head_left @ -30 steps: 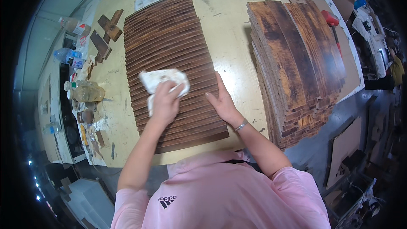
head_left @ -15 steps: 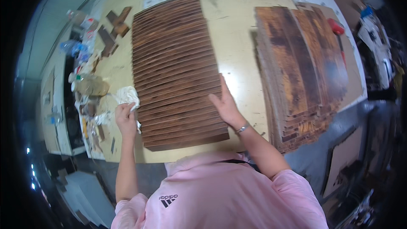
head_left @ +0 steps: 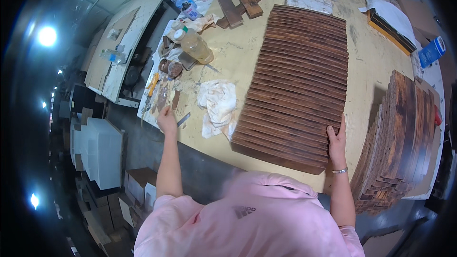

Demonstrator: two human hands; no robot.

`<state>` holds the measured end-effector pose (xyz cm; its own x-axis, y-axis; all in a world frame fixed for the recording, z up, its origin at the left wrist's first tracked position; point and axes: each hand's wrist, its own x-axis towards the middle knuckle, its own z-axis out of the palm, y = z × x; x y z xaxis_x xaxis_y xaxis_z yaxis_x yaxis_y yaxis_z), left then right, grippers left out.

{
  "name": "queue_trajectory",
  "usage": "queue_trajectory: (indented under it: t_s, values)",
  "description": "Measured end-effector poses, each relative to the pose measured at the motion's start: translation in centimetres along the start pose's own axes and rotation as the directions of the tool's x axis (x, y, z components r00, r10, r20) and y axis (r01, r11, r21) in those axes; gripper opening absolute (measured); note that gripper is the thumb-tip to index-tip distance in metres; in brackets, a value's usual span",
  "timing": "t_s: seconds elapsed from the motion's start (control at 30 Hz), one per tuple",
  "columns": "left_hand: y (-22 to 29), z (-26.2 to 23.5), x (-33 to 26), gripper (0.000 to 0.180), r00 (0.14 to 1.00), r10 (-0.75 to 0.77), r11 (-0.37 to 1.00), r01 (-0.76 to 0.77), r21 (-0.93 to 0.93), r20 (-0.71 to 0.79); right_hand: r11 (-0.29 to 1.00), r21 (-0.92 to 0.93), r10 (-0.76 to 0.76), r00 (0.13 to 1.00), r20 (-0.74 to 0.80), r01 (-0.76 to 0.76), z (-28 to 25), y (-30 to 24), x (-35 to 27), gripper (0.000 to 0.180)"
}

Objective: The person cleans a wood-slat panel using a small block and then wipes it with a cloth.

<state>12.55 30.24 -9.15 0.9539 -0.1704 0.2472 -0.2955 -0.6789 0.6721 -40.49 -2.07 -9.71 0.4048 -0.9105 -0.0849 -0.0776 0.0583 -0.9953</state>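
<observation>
A row of dark brown wood planks [head_left: 295, 81], packed side by side with ridged edges, lies on the pale yellow worktable [head_left: 243, 62]. My right hand [head_left: 337, 143] rests at its lower right edge, thumb over the top and fingers stretched along the side. At the table's near left edge, my left hand [head_left: 166, 120] has its fingers closed beside a thin brown strip [head_left: 176, 99] and a flat tool-like piece [head_left: 163, 93]; whether it grips anything is hidden. A crumpled white cloth [head_left: 218, 104] lies between that hand and the planks.
Behind my left hand stand a bottle of yellowish liquid [head_left: 196, 45], a clear plastic bottle [head_left: 183, 1] and small jars. Wood offcuts [head_left: 243, 4] lie farther back. A tall stack of mottled brown boards [head_left: 400, 133] stands at the right, with a blue container [head_left: 432, 51] beyond.
My left hand has let go of the white cloth and moved left to the table edge. The right hand stays at the planks' side. The view has turned leftward.
</observation>
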Motion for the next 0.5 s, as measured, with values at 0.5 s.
queue_trajectory:
  t_s: [0.5]
  values:
    - [-1.5, 4.0, 7.3, 0.034, 0.932, 0.177, 0.963, -0.097, -0.251, 0.317, 0.998, -0.045, 0.044, 0.997, -0.058, -0.047, 0.2, -1.5, -1.8, 0.099]
